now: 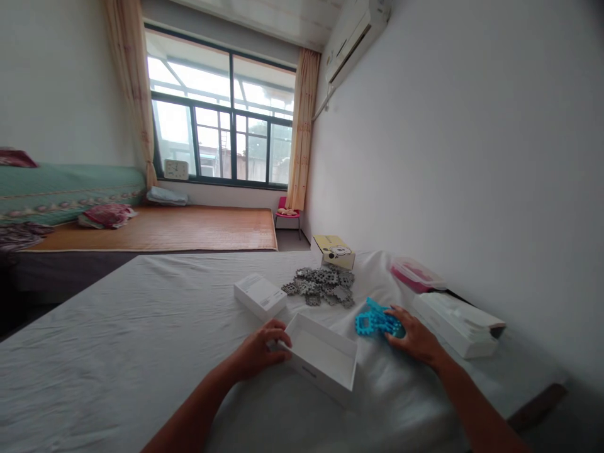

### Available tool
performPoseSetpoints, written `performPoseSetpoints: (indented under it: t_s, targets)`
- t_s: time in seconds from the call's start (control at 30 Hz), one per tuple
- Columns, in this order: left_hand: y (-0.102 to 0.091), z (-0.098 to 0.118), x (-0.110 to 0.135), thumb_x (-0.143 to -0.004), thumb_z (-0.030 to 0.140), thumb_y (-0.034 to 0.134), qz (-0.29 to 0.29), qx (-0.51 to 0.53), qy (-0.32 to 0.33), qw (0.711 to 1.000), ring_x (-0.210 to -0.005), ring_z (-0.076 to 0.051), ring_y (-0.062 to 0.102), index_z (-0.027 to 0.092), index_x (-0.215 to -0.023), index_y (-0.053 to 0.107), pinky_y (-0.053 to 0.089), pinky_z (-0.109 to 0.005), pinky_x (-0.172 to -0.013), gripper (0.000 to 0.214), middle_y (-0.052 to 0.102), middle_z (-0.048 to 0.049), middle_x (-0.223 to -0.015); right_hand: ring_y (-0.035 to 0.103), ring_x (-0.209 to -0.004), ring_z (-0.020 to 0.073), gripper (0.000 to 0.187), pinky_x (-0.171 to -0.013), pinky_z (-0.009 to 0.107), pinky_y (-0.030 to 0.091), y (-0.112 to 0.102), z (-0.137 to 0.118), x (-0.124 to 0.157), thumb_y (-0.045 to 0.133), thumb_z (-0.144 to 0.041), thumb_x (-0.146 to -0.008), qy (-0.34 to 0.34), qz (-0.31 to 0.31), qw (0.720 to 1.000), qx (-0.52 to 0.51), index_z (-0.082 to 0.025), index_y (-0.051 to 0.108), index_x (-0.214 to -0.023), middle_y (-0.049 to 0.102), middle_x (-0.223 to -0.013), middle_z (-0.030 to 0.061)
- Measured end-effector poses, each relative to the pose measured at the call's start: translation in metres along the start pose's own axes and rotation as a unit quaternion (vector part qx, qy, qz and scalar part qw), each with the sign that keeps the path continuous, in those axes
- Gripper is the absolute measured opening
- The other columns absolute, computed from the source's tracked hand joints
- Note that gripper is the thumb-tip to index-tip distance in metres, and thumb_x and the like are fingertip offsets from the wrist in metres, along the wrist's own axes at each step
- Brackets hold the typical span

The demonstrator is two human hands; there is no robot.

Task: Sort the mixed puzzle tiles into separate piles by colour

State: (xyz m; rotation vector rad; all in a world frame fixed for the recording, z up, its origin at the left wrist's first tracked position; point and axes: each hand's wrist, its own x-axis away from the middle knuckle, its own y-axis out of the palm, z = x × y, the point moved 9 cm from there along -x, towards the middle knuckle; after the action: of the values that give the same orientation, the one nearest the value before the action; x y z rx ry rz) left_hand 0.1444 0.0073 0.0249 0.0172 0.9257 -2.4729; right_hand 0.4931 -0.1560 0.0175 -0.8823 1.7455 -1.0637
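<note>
An open white box, with bare white inside, lies on the cloth in front of me. The fingers of my left hand are closed on its left end wall. To the right of the box, my right hand is curled over a small heap of blue toothed-edge pieces, its thumb and fingertips around the nearer ones. How many pieces it grips is hidden. Beyond the box lies a pile of grey toothed-edge pieces. A closed-looking white box sits to the left of that pile.
A yellow carton stands behind the grey pile. Along the wall on the right are a pink container with a clear lid and a white tissue pack. The white cloth is wrinkled. A low bed platform lies beyond.
</note>
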Motion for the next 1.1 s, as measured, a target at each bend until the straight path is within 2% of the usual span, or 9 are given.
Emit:
performPoseSetpoints:
  t_s: [0.2, 0.33, 0.57, 0.73, 0.83, 1.1]
  targets:
    - [0.002, -0.001, 0.000, -0.075, 0.040, 0.065, -0.006, -0.010, -0.021, 1.000, -0.078, -0.012, 0.055, 0.020, -0.092, 0.066, 0.047, -0.022, -0.068, 0.026, 0.048, -0.0054, -0.120, 0.053, -0.116, 0.0288, 0.052, -0.093, 0.042, 0.046, 0.000, -0.014, 0.008, 0.050, -0.036, -0.075, 0.005, 0.046, 0.997, 0.066, -0.023, 0.048, -0.126, 0.046, -0.137, 0.0100]
    - [0.003, -0.003, 0.000, -0.075, 0.040, 0.065, -0.003, -0.009, -0.012, 1.000, -0.081, -0.013, 0.055, 0.021, -0.092, 0.066, 0.047, -0.022, -0.070, 0.025, 0.048, -0.0048, -0.119, 0.052, -0.115, 0.0288, 0.056, -0.091, 0.043, 0.047, 0.004, -0.028, 0.010, 0.050, -0.029, -0.076, -0.018, 0.062, 0.993, 0.099, -0.022, 0.044, -0.131, 0.045, -0.138, 0.0106]
    - [0.003, 0.000, 0.001, -0.076, 0.041, 0.063, -0.003, -0.039, -0.014, 0.999, -0.078, -0.012, 0.055, 0.022, -0.093, 0.066, 0.047, -0.024, -0.072, 0.026, 0.048, -0.0049, -0.121, 0.050, -0.117, 0.0286, 0.055, -0.087, 0.041, 0.050, 0.012, -0.033, 0.005, 0.049, -0.027, -0.077, -0.039, 0.024, 0.990, 0.132, -0.026, 0.043, -0.133, 0.045, -0.138, 0.0080]
    - [0.002, 0.001, 0.001, -0.076, 0.044, 0.063, 0.003, -0.055, -0.013, 0.998, -0.074, -0.011, 0.054, 0.023, -0.094, 0.066, 0.047, -0.025, -0.073, 0.028, 0.050, -0.0047, -0.121, 0.053, -0.113, 0.0278, 0.077, -0.087, 0.040, 0.049, 0.016, -0.033, -0.002, 0.054, -0.014, -0.063, -0.068, -0.021, 0.988, 0.136, -0.030, 0.039, -0.136, 0.046, -0.138, 0.0049]
    - [0.002, 0.001, 0.001, -0.076, 0.045, 0.062, 0.000, -0.051, -0.016, 0.999, -0.070, -0.009, 0.053, 0.022, -0.094, 0.066, 0.048, -0.025, -0.072, 0.029, 0.049, -0.0051, -0.122, 0.054, -0.110, 0.0271, 0.079, -0.086, 0.039, 0.049, 0.016, -0.030, -0.005, 0.053, -0.011, -0.060, -0.066, -0.028, 0.988, 0.138, -0.033, 0.040, -0.135, 0.047, -0.137, 0.0022]
    - [0.003, -0.002, 0.001, -0.076, 0.044, 0.063, 0.009, -0.049, -0.012, 0.999, -0.068, -0.009, 0.052, 0.024, -0.094, 0.066, 0.048, -0.024, -0.071, 0.027, 0.049, -0.0041, -0.121, 0.059, -0.098, 0.0259, 0.060, -0.081, 0.038, 0.051, -0.002, -0.022, -0.002, 0.053, -0.015, -0.068, -0.023, 0.056, 0.984, 0.165, -0.031, 0.048, -0.126, 0.052, -0.129, 0.0041]
